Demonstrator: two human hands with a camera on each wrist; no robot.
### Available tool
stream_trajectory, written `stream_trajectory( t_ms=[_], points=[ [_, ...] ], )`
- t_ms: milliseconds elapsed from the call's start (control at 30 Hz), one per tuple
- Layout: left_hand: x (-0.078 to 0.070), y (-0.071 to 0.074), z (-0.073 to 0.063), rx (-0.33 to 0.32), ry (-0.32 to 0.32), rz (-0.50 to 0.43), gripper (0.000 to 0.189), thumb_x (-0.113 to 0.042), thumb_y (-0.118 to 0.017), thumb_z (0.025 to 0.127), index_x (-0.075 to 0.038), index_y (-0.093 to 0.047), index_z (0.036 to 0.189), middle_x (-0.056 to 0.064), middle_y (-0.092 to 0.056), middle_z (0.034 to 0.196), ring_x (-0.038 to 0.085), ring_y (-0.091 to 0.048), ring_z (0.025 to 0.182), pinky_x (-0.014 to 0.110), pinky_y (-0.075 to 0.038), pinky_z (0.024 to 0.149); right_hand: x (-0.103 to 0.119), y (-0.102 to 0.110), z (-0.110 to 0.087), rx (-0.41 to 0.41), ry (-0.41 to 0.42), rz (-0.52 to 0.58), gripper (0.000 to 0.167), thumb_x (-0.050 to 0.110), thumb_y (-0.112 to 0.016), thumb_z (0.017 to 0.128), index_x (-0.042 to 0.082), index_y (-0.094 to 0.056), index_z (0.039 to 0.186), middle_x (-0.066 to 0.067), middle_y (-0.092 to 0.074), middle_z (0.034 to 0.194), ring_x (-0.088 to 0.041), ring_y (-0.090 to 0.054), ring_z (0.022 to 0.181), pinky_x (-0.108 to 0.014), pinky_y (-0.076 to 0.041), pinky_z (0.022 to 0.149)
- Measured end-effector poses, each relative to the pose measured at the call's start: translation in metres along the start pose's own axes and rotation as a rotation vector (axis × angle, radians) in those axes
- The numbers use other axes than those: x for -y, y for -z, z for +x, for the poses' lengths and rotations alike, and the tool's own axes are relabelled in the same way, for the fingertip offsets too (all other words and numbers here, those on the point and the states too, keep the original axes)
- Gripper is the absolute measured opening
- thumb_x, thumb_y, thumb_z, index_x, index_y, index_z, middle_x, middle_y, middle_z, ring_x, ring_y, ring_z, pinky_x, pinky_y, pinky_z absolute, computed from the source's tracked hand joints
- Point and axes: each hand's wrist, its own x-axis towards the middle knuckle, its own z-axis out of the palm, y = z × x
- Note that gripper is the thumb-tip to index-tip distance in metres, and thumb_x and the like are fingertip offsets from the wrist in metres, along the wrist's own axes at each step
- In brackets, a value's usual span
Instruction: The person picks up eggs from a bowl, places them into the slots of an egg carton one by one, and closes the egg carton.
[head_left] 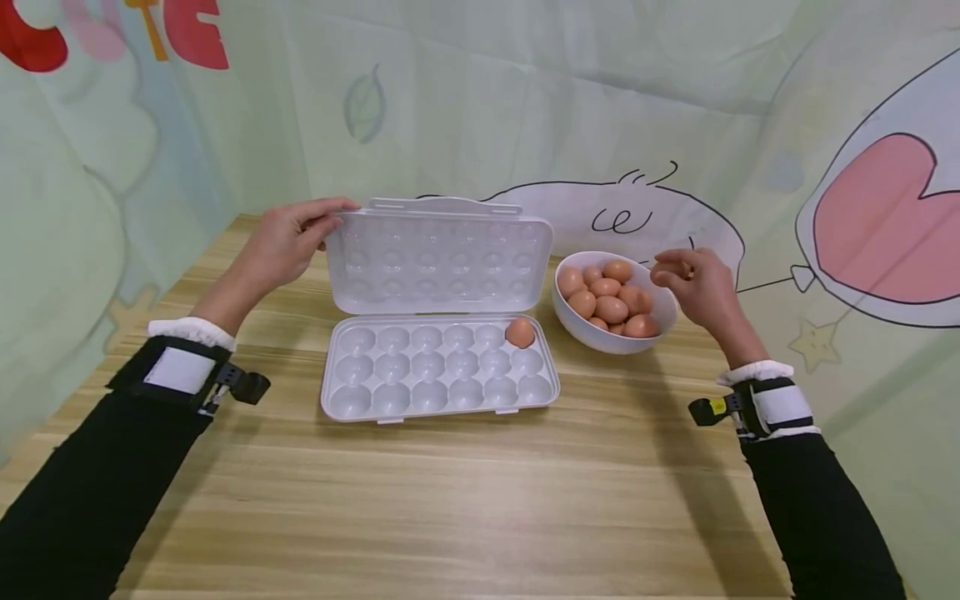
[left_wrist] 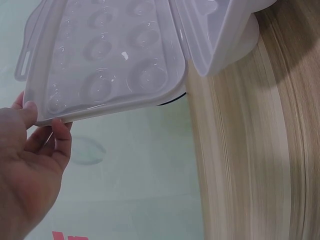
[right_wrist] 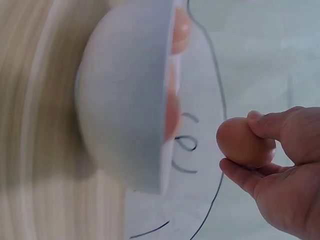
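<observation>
My left hand (head_left: 281, 242) pinches the upper left corner of the raised lid (head_left: 441, 275) of a white plastic egg box. In the left wrist view, thumb and fingers grip the lid's rim. The box's base (head_left: 442, 414) lies flat with rows of round hollows, and one brown egg (head_left: 521, 332) sits in the back right hollow. My right hand (head_left: 701, 287) is above the right rim of a white bowl (head_left: 600, 337) full of brown eggs (head_left: 611, 310). Between its thumb and fingers it holds an egg (right_wrist: 244, 142), plain in the right wrist view but hardly visible from the head.
The box and bowl stand close together on a wood-grain table (head_left: 465, 500). Behind them hangs a pale green printed cloth (head_left: 465, 100) with cartoon drawings, near the table's back edge. A wrist camera (head_left: 247, 385) juts from the left sleeve, another camera (head_left: 708, 410) from the right.
</observation>
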Motion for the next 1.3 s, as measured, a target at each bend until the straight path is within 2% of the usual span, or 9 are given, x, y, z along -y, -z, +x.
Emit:
stream_trajectory(
  t_ms=[133,267,367,500,633,867,1033,1133,1300],
  points=[
    [0.0,0.0,0.001,0.003,-0.004,0.0,0.034,-0.018,-0.05,0.111,-0.013,-0.065,0.142,0.017,-0.065,0.134,0.028,-0.06,0.095,0.013,-0.045,0.073,0.018,0.003,-0.002,-0.01,-0.024,0.052,0.033,0.012,-0.067,0.102,-0.003,-0.066,0.132,-0.026,-0.071,0.113,-0.036,-0.059,0.108,-0.054,-0.049,0.097],
    [0.001,0.0,0.001,0.007,-0.006,-0.003,0.035,-0.019,-0.051,0.111,-0.014,-0.065,0.142,0.017,-0.065,0.134,0.027,-0.059,0.094,0.013,-0.045,0.073,0.037,0.004,-0.004,0.027,-0.02,0.09,0.035,0.007,-0.063,0.102,0.0,-0.065,0.136,-0.024,-0.069,0.114,-0.032,-0.056,0.104,-0.043,-0.048,0.093],
    [0.002,0.001,0.0,0.006,-0.005,0.002,0.034,-0.019,-0.051,0.11,-0.014,-0.065,0.142,0.016,-0.066,0.133,0.026,-0.059,0.093,0.012,-0.045,0.073,0.05,0.003,-0.006,0.081,0.017,0.113,0.036,0.001,-0.059,0.1,-0.001,-0.064,0.136,-0.022,-0.067,0.124,-0.031,-0.056,0.108,-0.041,-0.048,0.092],
    [0.001,0.001,0.001,0.003,-0.008,0.005,0.034,-0.019,-0.051,0.11,-0.013,-0.065,0.141,0.017,-0.066,0.131,0.024,-0.059,0.09,0.013,-0.045,0.072,0.064,-0.002,-0.009,0.128,0.095,0.112,0.036,-0.004,-0.059,0.098,-0.003,-0.065,0.134,-0.021,-0.062,0.134,-0.032,-0.056,0.109,-0.049,-0.049,0.097],
    [0.0,0.001,0.001,0.004,-0.01,0.002,0.034,-0.019,-0.051,0.11,-0.012,-0.065,0.141,0.017,-0.066,0.131,0.024,-0.059,0.09,0.013,-0.045,0.072,0.075,-0.009,-0.013,0.154,0.166,0.153,0.039,-0.007,-0.059,0.098,-0.006,-0.061,0.136,-0.023,-0.061,0.134,-0.033,-0.057,0.109,-0.052,-0.05,0.1],
    [0.002,0.001,0.001,0.005,-0.009,0.0,0.034,-0.017,-0.052,0.11,-0.012,-0.065,0.141,0.017,-0.066,0.133,0.024,-0.059,0.094,0.013,-0.046,0.073,0.094,-0.022,-0.015,0.247,0.172,0.214,0.039,-0.003,-0.065,0.098,-0.005,-0.058,0.136,-0.022,-0.063,0.126,-0.036,-0.065,0.115,-0.047,-0.054,0.097],
    [0.002,0.001,0.001,0.011,-0.009,0.003,0.034,-0.018,-0.052,0.11,-0.012,-0.065,0.141,0.017,-0.065,0.134,0.024,-0.059,0.094,0.014,-0.047,0.074,0.097,-0.036,-0.011,0.246,0.271,0.179,0.034,-0.003,-0.072,0.094,-0.002,-0.065,0.128,-0.016,-0.066,0.114,-0.028,-0.066,0.103,-0.039,-0.057,0.09],
    [0.002,0.001,0.002,0.015,-0.009,0.001,0.034,-0.019,-0.052,0.11,-0.012,-0.065,0.141,0.017,-0.065,0.135,0.025,-0.059,0.095,0.012,-0.046,0.074,0.096,-0.044,-0.008,0.228,0.341,0.128,0.03,-0.003,-0.078,0.089,0.0,-0.07,0.118,-0.01,-0.067,0.105,-0.024,-0.063,0.097,-0.039,-0.058,0.088],
    [0.003,0.001,0.002,0.014,-0.022,0.005,0.034,-0.018,-0.051,0.11,-0.012,-0.065,0.141,0.018,-0.065,0.134,0.022,-0.058,0.09,0.011,-0.045,0.072,0.096,-0.057,-0.014,0.258,0.347,0.063,0.03,0.004,-0.083,0.087,0.003,-0.07,0.114,-0.007,-0.067,0.1,-0.024,-0.065,0.099,-0.041,-0.057,0.088]
  ],
)
